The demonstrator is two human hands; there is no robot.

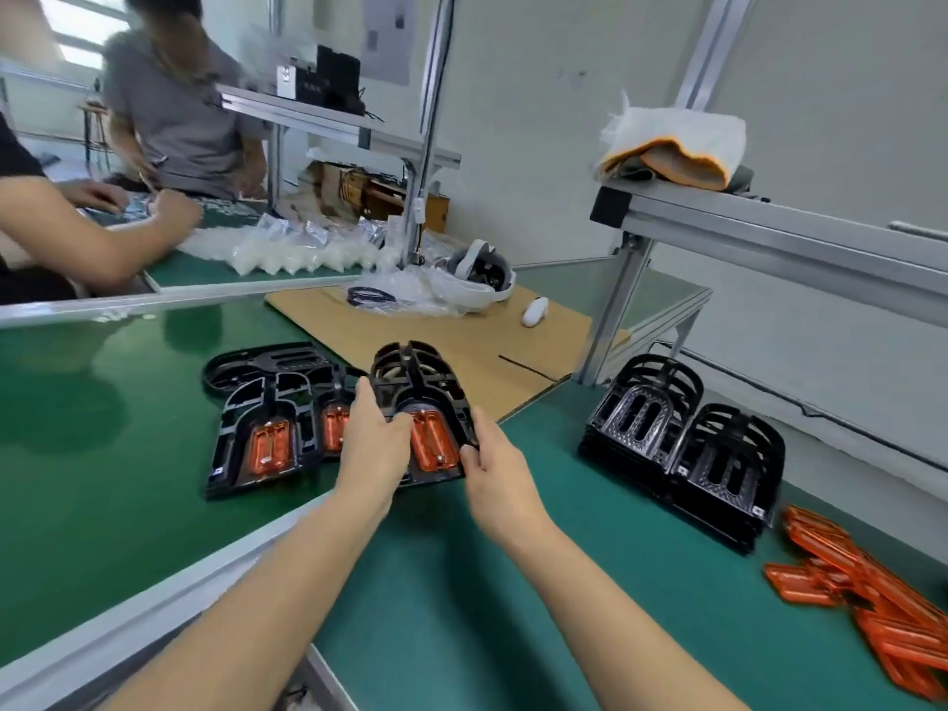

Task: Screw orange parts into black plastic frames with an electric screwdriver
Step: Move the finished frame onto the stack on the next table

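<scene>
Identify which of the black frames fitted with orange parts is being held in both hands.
The rightmost fitted frame, gripped by the left hand and right hand. The other fitted frames lie untouched on the green mat to its left.

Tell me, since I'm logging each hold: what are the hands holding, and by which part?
Both hold one black frame with an orange part in it. The left hand grips its left edge, the right hand its lower right edge.

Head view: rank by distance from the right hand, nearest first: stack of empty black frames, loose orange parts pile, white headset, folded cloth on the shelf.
From the right hand:
1. Stack of empty black frames, on the mat to its right.
2. Loose orange parts pile, far right, near edge.
3. White headset, ahead on the cardboard.
4. Folded cloth, up on the right shelf.
</scene>
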